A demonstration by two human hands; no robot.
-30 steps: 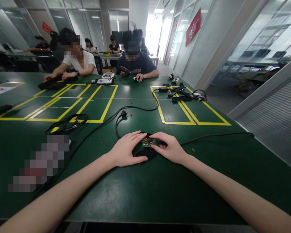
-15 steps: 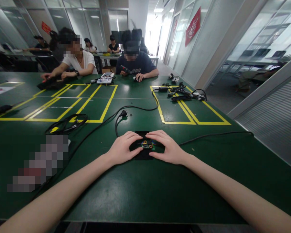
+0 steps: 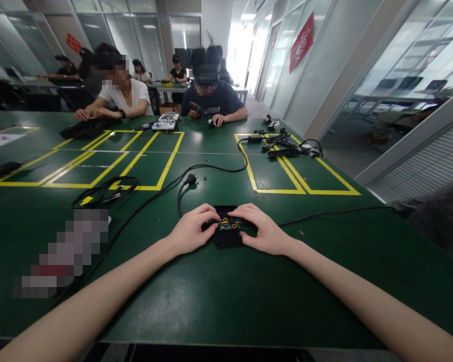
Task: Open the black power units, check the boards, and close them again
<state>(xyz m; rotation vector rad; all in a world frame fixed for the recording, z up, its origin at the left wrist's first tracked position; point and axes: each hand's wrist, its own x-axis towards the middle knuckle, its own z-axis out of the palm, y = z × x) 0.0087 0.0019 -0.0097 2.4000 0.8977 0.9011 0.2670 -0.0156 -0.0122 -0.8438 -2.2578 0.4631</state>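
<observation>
A small black box [image 3: 227, 236] with its lid off lies on the green table [image 3: 226, 301] in front of me, a green circuit board [image 3: 226, 225] with coloured parts showing inside. My left hand [image 3: 191, 232] curls round the box's left side, fingertips on its upper edge. My right hand [image 3: 262, 231] grips its right side the same way. A black cable [image 3: 324, 213] runs off to the right from the box.
A black power cord with plug [image 3: 191, 178] curves just beyond the box. A coiled cable [image 3: 105, 191] lies to the left, black tools and cables [image 3: 290, 147] at the far right. Yellow tape [image 3: 162, 171] marks rectangles. Two people [image 3: 211, 98] sit opposite. Something dark [image 3: 438, 221] blurs the right edge.
My hands have closed in on the box, fingers curling round its sides instead of lying over it. A dark blurred shape has come in at the right edge.
</observation>
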